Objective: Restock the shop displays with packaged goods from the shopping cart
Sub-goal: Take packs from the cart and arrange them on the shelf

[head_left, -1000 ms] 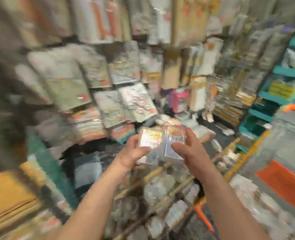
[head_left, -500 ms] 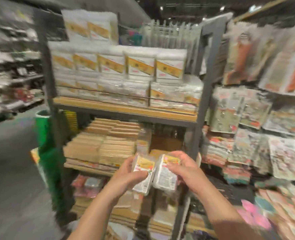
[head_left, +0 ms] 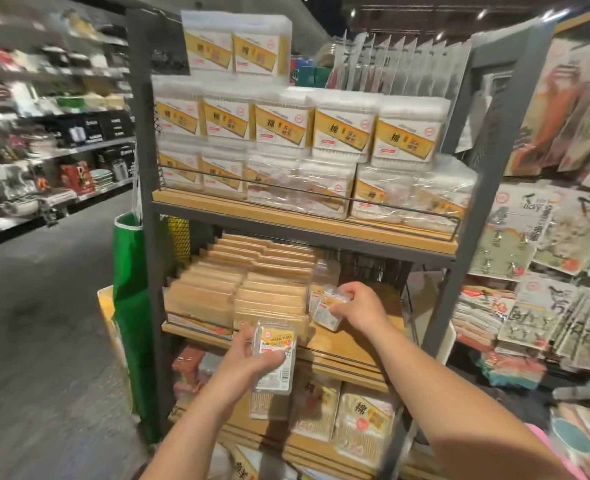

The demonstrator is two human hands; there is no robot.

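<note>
Shop aisle, grey floor, blurred shelving at left. Straight ahead a grey metal rack [head_left: 140,168] with wooden shelves. Top shelf [head_left: 300,221] stacked with white cotton swab boxes [head_left: 342,128] with yellow labels, behind a thin wire rail. Middle shelf [head_left: 352,341] holds rows of tan flat packs [head_left: 252,282] on its left half; bare wood on the right. Bottom shelf has more bagged swab packs [head_left: 366,420]. Green bag [head_left: 129,289] hangs at the rack's left side. Hanging sticker packs [head_left: 528,244] fill the display at right.

Left hand [head_left: 248,358] grips a clear floss pack [head_left: 275,355] with yellow label, held in front of the middle shelf's edge, thumb across its face. Right hand [head_left: 359,306] reaches over the middle shelf, fingers curled around a second small clear pack [head_left: 328,306], just beside the tan packs and low over the wood; contact with the shelf unclear.
</note>
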